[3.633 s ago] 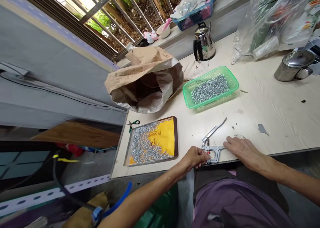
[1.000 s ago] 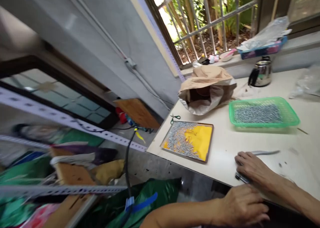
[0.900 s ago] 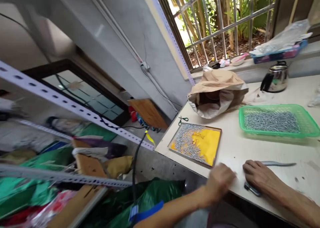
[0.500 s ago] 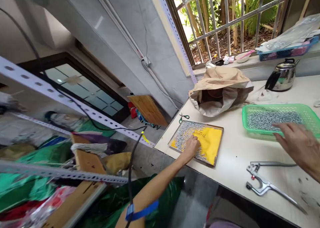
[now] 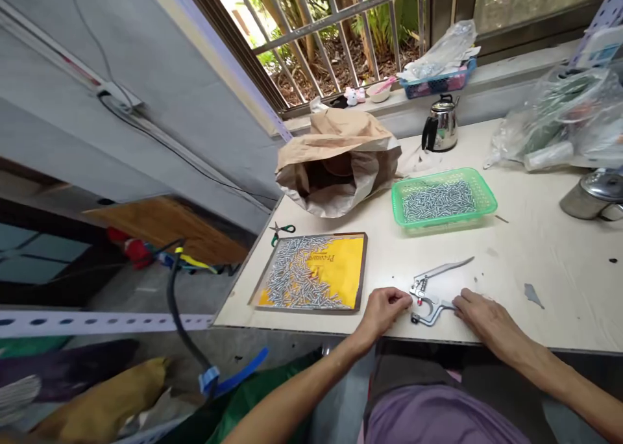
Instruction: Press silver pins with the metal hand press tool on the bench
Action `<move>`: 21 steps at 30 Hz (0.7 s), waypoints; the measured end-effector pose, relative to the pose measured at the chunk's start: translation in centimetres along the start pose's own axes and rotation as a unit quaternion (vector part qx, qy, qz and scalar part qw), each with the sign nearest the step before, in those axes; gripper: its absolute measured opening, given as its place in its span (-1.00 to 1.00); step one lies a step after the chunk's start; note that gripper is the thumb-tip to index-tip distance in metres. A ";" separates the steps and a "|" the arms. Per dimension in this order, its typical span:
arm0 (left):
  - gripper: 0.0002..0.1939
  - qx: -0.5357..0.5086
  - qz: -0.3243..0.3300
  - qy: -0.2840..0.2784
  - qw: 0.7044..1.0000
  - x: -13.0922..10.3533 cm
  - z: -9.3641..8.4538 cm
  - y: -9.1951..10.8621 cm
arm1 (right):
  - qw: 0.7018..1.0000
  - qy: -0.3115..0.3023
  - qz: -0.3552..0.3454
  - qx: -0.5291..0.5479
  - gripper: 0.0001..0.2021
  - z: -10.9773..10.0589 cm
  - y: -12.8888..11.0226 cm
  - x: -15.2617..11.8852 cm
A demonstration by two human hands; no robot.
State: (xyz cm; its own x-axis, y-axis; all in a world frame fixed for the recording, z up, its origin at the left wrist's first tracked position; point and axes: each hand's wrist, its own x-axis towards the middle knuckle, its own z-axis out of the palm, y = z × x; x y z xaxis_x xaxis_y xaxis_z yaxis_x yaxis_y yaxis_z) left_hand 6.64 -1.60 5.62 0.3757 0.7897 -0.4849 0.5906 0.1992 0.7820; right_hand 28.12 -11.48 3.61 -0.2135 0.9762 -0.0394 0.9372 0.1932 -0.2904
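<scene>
Head view: metal pliers lie between a worker's hands, left fingertips pinched together, right hand closed on one handle. Scissors and a paper bag sit far left.

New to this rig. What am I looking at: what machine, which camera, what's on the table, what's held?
No machine: these are a person's bare hands, seen from a camera worn on the head, looking forward and down.

The right hand has its fingers on one handle of a silver hand tool. The left hand pinches beside the tool's head; anything between its fingertips is too small to tell.

On the table are a shallow tray and a green basket, both holding small metal pieces, plus scissors, a paper bag and a kettle.
</scene>
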 end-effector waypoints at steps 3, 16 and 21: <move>-0.63 0.016 -0.003 0.000 1.000 0.7 1.4 -0.4 | 1.000 0.008 0.011 0.000 -0.78 -0.1 -0.3 0.1; -0.72 0.130 -0.021 -0.046 0.990 1.5 1.6 -0.5 | 0.999 -0.032 0.027 0.034 -0.81 -0.3 -0.6 0.1; -0.73 0.146 -0.070 -0.102 0.981 1.4 1.3 0.4 | 0.997 -0.029 0.029 0.058 -0.78 -0.4 -0.9 -0.1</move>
State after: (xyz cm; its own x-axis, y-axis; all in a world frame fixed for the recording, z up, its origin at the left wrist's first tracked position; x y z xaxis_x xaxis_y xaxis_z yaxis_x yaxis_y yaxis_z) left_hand 8.35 -1.20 4.78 0.3934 0.6280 -0.6715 0.8154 0.0991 0.5703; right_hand 27.43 -11.73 4.29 -0.1778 0.9775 -0.1138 0.9109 0.1197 -0.3949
